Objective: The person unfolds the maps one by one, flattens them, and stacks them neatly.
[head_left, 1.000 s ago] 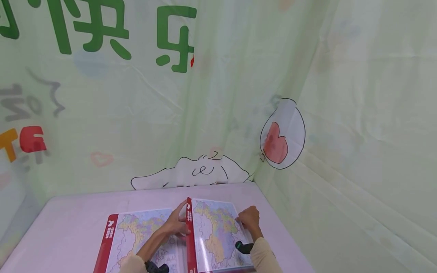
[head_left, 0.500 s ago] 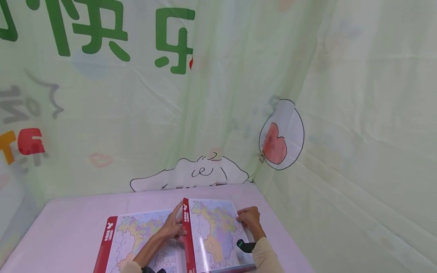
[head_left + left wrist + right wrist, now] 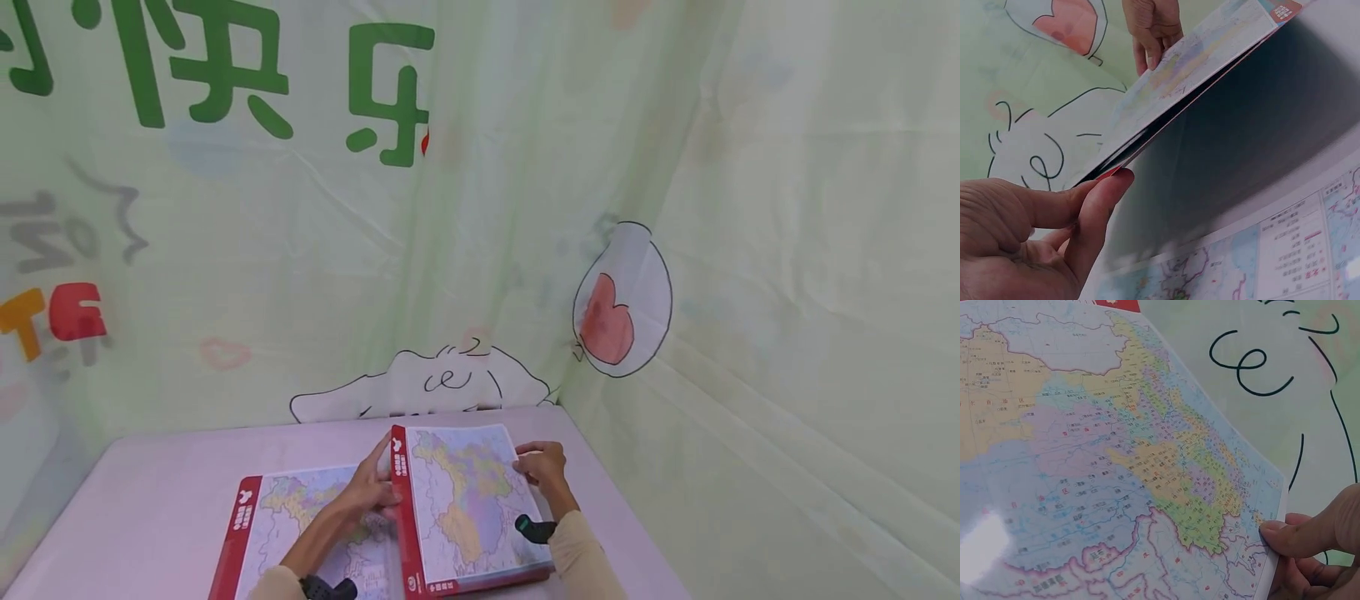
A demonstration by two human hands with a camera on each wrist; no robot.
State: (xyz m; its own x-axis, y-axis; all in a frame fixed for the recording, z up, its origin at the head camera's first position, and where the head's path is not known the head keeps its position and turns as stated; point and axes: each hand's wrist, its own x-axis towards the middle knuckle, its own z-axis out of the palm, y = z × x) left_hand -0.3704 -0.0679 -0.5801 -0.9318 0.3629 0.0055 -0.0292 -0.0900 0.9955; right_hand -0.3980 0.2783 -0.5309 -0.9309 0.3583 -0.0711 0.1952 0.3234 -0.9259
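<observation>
A glossy map (image 3: 480, 500) with a red strip down its left side is held up, tilted, by both hands. The left hand (image 3: 371, 487) pinches its red-edged side; in the left wrist view, that thumb and finger (image 3: 1100, 194) meet at its corner, and dark gaps show between its layers. At the opposite side the right hand (image 3: 543, 471) grips the edge, thumb (image 3: 1282, 537) on the printed face in the right wrist view. A second map (image 3: 281, 517), also red-stripped, lies flat on the table to the left, partly covered by the left forearm and the held map.
The pale pink table (image 3: 165, 500) runs back to a light green cloth backdrop (image 3: 315, 292) with green characters and cartoon drawings. On the right, a cloth wall (image 3: 787, 375) stands close to the table's edge.
The held map has shifted left and slightly away, and its bottom red border now shows. Both hands have moved with it, keeping their hold. The flat map stays in place.
</observation>
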